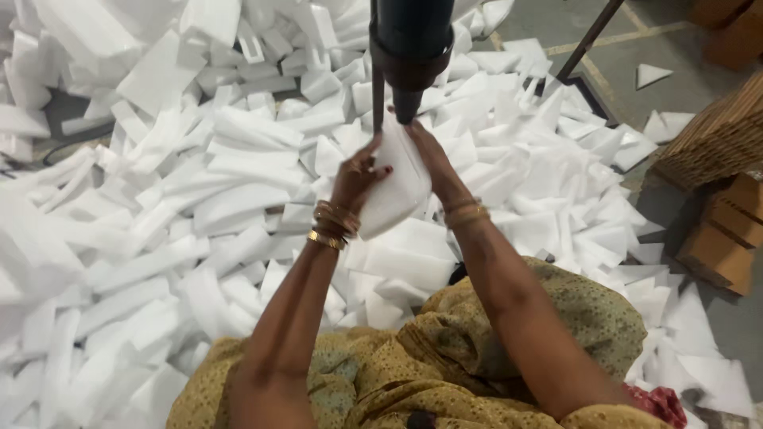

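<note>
Both hands hold one white foam piece (pixel 397 187) up under the black tool (pixel 412 48) that hangs from the top edge of the view. The left hand (pixel 359 176) grips the piece's left side, fingers curled onto its face; the right hand (pixel 433 159) closes on its right edge, fingers mostly hidden behind the foam. The top of the piece sits at the tool's narrow tip, beside a thin dark rod (pixel 377 79) running down alongside it; whether foam and tip touch cannot be told. Gold bangles (pixel 334 222) ring both wrists.

All around lies a deep heap of white foam offcuts (pixel 199 199), strips and wedges, covering the floor to the left and ahead and spilling close to the person's lap, which is draped in olive patterned cloth (pixel 445 349). To the right, brown cardboard stacks (pixel 719 191) stand on the grey floor (pixel 636 48), and a dark pole (pixel 588 40) slants across the upper right. The tool body blocks the view of the foam behind it
</note>
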